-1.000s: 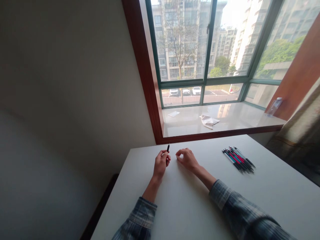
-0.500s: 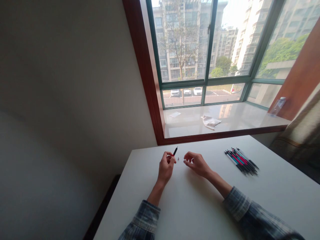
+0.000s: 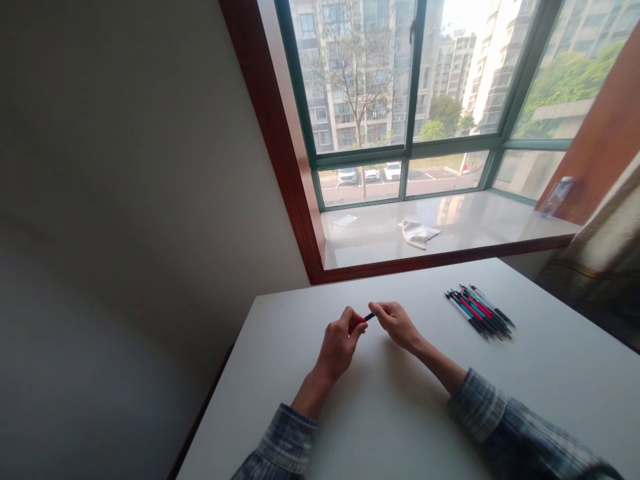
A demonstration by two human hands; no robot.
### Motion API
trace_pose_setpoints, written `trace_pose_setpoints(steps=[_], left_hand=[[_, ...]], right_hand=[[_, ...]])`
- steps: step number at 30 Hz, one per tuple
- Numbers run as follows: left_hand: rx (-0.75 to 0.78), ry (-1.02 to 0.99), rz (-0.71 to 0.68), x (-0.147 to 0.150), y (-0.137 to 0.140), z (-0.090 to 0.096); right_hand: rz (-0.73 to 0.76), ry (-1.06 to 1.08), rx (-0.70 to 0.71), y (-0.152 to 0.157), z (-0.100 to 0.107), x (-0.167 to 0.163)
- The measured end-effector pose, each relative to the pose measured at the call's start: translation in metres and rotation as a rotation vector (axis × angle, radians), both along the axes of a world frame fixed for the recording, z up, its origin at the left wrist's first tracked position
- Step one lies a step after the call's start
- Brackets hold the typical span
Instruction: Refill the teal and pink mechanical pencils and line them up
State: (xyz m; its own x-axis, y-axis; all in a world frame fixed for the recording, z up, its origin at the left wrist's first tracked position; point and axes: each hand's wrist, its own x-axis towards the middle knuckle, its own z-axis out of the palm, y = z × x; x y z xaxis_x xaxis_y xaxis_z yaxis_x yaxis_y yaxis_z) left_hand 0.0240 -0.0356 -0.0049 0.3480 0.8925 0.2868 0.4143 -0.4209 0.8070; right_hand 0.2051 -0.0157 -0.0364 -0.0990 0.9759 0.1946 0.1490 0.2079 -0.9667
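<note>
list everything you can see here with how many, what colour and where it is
table: 1, white, below the window
pen: 1, red and black, in the left hand, black end at the right fingertips
pile of pens: too overlapped to count, red, teal, white, black, table's right part
cloth: 1, whitish, on the sill
flat sheet: 1, white, sill's left
bottle: 1, clear, sill's right end
window: 1, green frame, above sill
curtain: 1, beige-brown, far right
wall: 1, greyish, left
cars: 3, white, outside
sleeves: 2, blue plaid, on the forearms
hands: 2, bare, over the table
</note>
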Motion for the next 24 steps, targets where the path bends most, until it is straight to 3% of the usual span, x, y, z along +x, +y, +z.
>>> trace_pose_setpoints(steps=[9,17,24], left_hand=[[-0.072,-0.05,-0.018,0.002,-0.003,0.005],[-0.108,-0.118,0.033,0.002,-0.003,0.005],[-0.043,-0.159,0.114,0.004,0.0,0.007]], right_hand=[[0.037,-0.03,0.008,-0.001,0.002,0.003],[-0.067,-0.113,0.099,-0.002,0.01,0.006],[-0.007,0.108,0.148,-0.008,0.02,0.002]])
